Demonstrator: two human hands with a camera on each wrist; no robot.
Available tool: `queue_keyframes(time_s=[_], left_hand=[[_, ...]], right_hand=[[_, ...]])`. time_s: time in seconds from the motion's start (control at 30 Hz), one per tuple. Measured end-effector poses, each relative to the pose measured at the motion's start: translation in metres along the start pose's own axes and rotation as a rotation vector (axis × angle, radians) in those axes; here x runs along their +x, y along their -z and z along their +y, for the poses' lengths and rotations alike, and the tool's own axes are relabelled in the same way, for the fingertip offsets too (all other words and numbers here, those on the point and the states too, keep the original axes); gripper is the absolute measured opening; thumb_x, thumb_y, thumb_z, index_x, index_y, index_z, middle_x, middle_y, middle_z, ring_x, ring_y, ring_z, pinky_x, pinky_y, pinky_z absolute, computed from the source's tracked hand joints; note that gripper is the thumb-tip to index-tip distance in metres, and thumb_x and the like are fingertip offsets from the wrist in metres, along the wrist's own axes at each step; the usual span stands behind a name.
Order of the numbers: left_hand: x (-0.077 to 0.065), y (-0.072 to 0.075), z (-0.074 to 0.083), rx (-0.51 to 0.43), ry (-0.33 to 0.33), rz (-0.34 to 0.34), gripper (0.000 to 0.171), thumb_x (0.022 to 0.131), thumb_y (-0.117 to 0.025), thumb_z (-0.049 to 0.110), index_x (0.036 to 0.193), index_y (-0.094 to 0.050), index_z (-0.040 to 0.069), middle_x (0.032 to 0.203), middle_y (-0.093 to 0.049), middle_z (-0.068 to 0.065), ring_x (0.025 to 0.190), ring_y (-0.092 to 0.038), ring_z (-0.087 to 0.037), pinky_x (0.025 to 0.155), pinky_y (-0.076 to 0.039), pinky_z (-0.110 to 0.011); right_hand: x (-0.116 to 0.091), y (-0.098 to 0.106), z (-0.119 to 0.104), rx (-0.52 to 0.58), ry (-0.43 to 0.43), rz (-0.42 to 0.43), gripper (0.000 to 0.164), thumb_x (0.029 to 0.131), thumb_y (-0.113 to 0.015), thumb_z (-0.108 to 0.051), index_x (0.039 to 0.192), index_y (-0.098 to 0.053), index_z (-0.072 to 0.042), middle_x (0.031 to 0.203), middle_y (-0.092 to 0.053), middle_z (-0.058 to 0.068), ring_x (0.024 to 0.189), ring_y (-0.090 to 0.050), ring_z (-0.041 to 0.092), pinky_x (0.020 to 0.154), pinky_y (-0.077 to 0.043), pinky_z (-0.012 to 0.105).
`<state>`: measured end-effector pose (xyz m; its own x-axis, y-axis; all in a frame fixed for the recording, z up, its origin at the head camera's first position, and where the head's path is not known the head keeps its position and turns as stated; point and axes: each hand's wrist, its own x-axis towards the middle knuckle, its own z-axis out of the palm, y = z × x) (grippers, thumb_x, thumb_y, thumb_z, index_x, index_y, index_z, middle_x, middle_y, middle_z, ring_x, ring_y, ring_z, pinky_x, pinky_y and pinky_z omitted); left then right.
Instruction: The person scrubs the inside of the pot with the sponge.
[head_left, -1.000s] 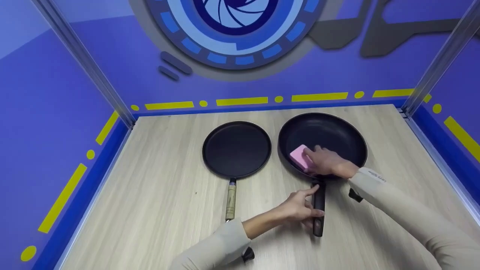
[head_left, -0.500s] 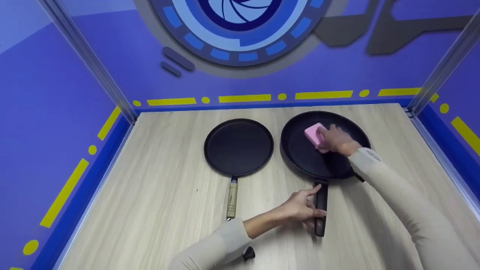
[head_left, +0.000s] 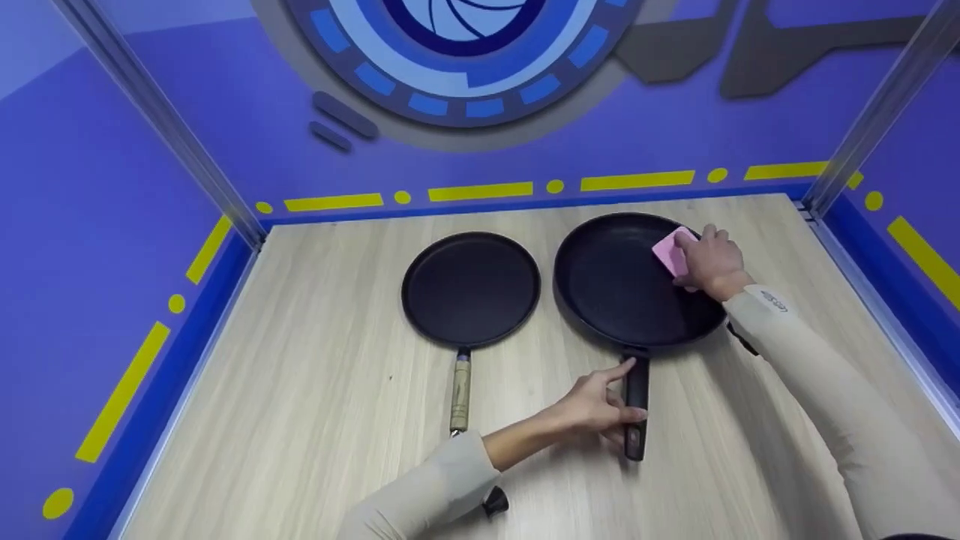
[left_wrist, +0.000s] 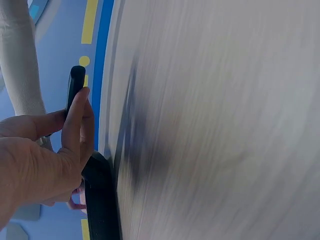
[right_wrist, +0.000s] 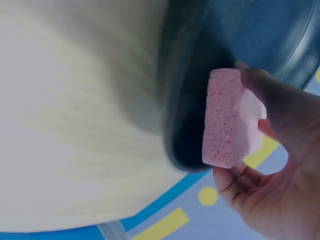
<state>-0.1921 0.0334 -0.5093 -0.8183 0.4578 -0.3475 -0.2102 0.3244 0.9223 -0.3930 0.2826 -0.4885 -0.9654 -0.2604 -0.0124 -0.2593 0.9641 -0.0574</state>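
A deep black frying pan [head_left: 615, 285] lies toward the back right, its black handle [head_left: 637, 390] pointing at me. My left hand [head_left: 598, 405] holds that handle from its left side; in the left wrist view, thumb and fingers pinch the handle [left_wrist: 76, 82]. With my right hand [head_left: 711, 259] I grip a pink sponge [head_left: 670, 253] against the pan's inner right side. The right wrist view has the sponge [right_wrist: 225, 120] between thumb and fingers, beside the pan wall, its porous face showing.
Left of the frying pan lies a flat round griddle pan [head_left: 471, 289] with a wooden handle [head_left: 460, 394]. A small black conical piece [head_left: 495, 501] sits by my left sleeve. Blue printed walls [head_left: 480, 165] border the wooden table [head_left: 315, 360] at the back and sides.
My right hand has swept the sponge across the frying pan, from its near left part through the middle to the right side. The left hand keeps its hold on the handle.
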Motion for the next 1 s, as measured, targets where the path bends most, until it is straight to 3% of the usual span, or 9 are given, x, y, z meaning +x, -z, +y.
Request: queue_keyframes(time_s=[0.2,0.43,0.57,0.67,0.77,0.87,0.93,1.0], left_hand=[[-0.001,0.001,-0.001,-0.062,0.014,-0.004,0.082,0.090,-0.078,0.004,0.159,-0.038,0.023,0.076,-0.075,-0.014,0.066,-0.076,-0.036,0.055,-0.064,-0.034],[0.001,0.000,0.000,-0.011,-0.002,0.009,0.082,0.089,-0.079,0.007,0.159,-0.037,0.022,0.075,-0.075,-0.013,0.060,-0.075,-0.027,0.058,-0.063,-0.027],[0.001,0.000,0.001,-0.004,-0.008,0.009,0.082,0.090,-0.079,0.008,0.160,-0.037,0.021,0.077,-0.076,-0.013,0.058,-0.074,-0.026,0.056,-0.063,-0.029],[0.001,-0.001,0.002,0.018,-0.008,0.021,0.082,0.090,-0.079,0.009,0.159,-0.037,0.022,0.077,-0.076,-0.013,0.057,-0.073,-0.024,0.054,-0.062,-0.027],[0.000,-0.001,0.003,-0.005,0.007,0.022,0.082,0.090,-0.079,0.007,0.159,-0.038,0.023,0.078,-0.076,-0.014,0.062,-0.075,-0.028,0.054,-0.062,-0.029],[0.001,-0.002,0.003,-0.040,0.021,0.017,0.082,0.090,-0.078,0.006,0.159,-0.038,0.024,0.079,-0.077,-0.015,0.067,-0.076,-0.033,0.055,-0.063,-0.034],[0.001,-0.002,0.003,-0.061,0.022,0.012,0.082,0.090,-0.077,0.004,0.159,-0.038,0.024,0.080,-0.077,-0.015,0.070,-0.077,-0.034,0.057,-0.064,-0.036],[0.001,-0.002,0.002,-0.072,0.021,0.009,0.082,0.090,-0.077,0.003,0.159,-0.038,0.024,0.080,-0.076,-0.015,0.072,-0.077,-0.036,0.059,-0.064,-0.038]], right_hand=[[-0.013,0.010,-0.004,-0.108,-0.009,-0.057,0.060,0.078,-0.085,-0.027,0.116,-0.052,0.005,0.108,-0.048,0.044,0.102,-0.054,0.060,0.080,-0.056,0.064],[-0.029,0.037,-0.015,-0.181,-0.036,-0.219,0.063,0.079,-0.082,-0.032,0.124,-0.061,0.007,0.108,-0.053,0.042,0.103,-0.057,0.056,0.081,-0.057,0.062],[-0.035,0.057,-0.020,-0.181,-0.004,-0.372,0.042,0.080,-0.078,-0.035,0.099,-0.070,0.002,0.092,-0.064,0.025,0.088,-0.063,0.039,0.074,-0.059,0.051],[-0.038,0.069,-0.022,-0.106,0.026,-0.551,0.032,0.086,-0.070,-0.040,0.076,-0.066,-0.009,0.071,-0.059,0.002,0.072,-0.058,0.020,0.066,-0.054,0.036],[-0.036,0.073,-0.023,-0.017,0.066,-0.716,0.040,0.090,-0.063,-0.051,0.067,-0.057,-0.019,0.062,-0.048,-0.009,0.062,-0.050,0.011,0.060,-0.043,0.027],[-0.031,0.067,-0.022,0.118,0.092,-0.837,0.035,0.090,-0.060,-0.050,0.071,-0.054,-0.022,0.063,-0.045,-0.011,0.059,-0.044,0.007,0.055,-0.037,0.023],[-0.028,0.059,-0.022,0.224,0.090,-0.910,0.028,0.090,-0.060,-0.048,0.079,-0.058,-0.022,0.069,-0.047,-0.010,0.064,-0.046,0.007,0.057,-0.040,0.022],[-0.024,0.051,-0.022,0.346,0.088,-0.964,0.025,0.093,-0.058,-0.044,0.095,-0.064,-0.020,0.085,-0.053,-0.009,0.078,-0.051,0.008,0.067,-0.048,0.023]])
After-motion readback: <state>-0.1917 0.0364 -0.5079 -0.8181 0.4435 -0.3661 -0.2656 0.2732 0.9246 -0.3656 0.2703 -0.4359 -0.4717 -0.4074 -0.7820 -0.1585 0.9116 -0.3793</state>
